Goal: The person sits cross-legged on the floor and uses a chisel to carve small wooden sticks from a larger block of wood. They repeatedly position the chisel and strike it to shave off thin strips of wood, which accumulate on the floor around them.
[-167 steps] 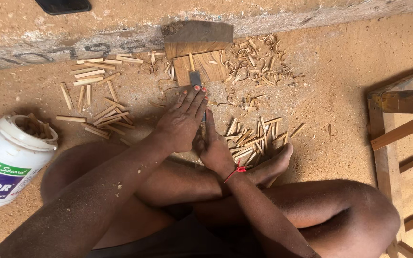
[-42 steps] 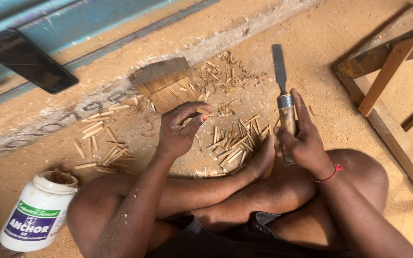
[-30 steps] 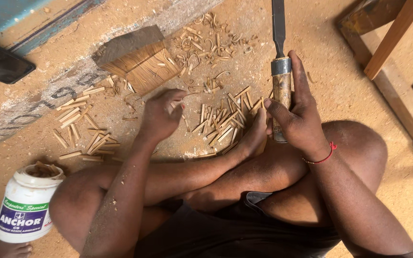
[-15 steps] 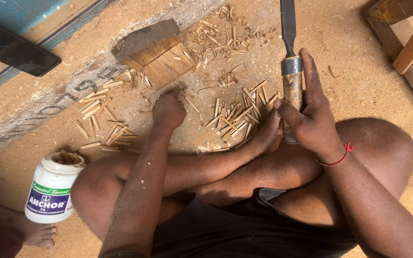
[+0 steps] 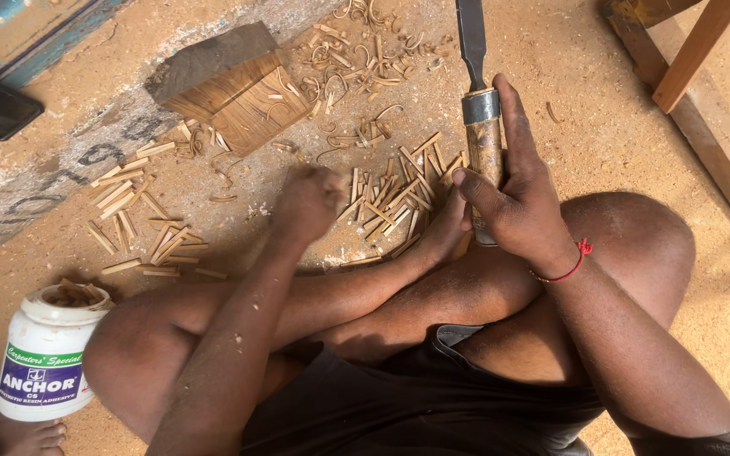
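I sit cross-legged on a sawdust floor. My right hand (image 5: pixel 513 194) grips a chisel (image 5: pixel 483 139) by its wooden handle, with the dark blade pointing away from me. My left hand (image 5: pixel 307 203) is blurred, its fingers curled, low over the floor at the left edge of a pile of small cut wooden sticks (image 5: pixel 399 194). Whether it holds a stick is unclear. A flat wooden block (image 5: pixel 242 97) lies beyond the left hand.
A second scatter of sticks (image 5: pixel 141 228) lies to the left, and curled shavings (image 5: pixel 356 59) lie further out. A white glue jar (image 5: pixel 44 359) holding sticks stands by my left knee. Someone's bare foot (image 5: pixel 10 435) shows at the bottom left. A wooden frame (image 5: pixel 703 76) stands at the right.
My right hand has lifted the chisel off the floor and holds it out to the right. My left hand went down to the stick pile. The view shifted.
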`<state>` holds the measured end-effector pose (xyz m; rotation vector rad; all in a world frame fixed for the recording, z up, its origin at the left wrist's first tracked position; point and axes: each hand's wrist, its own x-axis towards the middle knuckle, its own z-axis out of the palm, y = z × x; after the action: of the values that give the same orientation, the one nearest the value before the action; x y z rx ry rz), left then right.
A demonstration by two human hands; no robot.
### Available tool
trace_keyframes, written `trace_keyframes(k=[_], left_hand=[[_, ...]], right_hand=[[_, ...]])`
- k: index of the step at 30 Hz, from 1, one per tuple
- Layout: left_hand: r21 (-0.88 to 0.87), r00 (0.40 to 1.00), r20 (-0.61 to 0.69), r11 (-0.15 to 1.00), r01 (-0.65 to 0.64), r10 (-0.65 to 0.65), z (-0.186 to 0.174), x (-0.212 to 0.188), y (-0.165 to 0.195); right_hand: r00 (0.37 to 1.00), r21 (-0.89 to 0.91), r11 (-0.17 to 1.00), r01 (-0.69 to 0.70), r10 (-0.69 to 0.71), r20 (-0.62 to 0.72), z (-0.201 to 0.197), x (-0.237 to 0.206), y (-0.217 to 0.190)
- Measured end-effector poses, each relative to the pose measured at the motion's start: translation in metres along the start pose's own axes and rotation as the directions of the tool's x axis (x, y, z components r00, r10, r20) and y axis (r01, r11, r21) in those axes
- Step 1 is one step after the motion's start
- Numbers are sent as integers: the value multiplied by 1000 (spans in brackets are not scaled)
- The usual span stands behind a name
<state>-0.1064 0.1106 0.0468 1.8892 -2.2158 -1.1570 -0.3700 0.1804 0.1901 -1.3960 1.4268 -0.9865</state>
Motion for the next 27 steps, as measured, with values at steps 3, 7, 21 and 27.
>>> trace_keyframes(k=[3,7,21,27], left_hand=[[-136,988,142,988,78,-59,6,-7,17],[50,996,75,997,-61,57,10,-2,15],[-386,949,-243,877,-285,201,2,9,-13],[-419,888,-455,863,-282,69,-111,-5,-102]], right_hand=[[998,42,998,-57,56,6,2,1,0],[1000,7,1000,-1,1,4,2,1,0],[995,9,995,-99,99,-8,9,1,2],[991,-73,988,-134,132,-22,31,5,-3]])
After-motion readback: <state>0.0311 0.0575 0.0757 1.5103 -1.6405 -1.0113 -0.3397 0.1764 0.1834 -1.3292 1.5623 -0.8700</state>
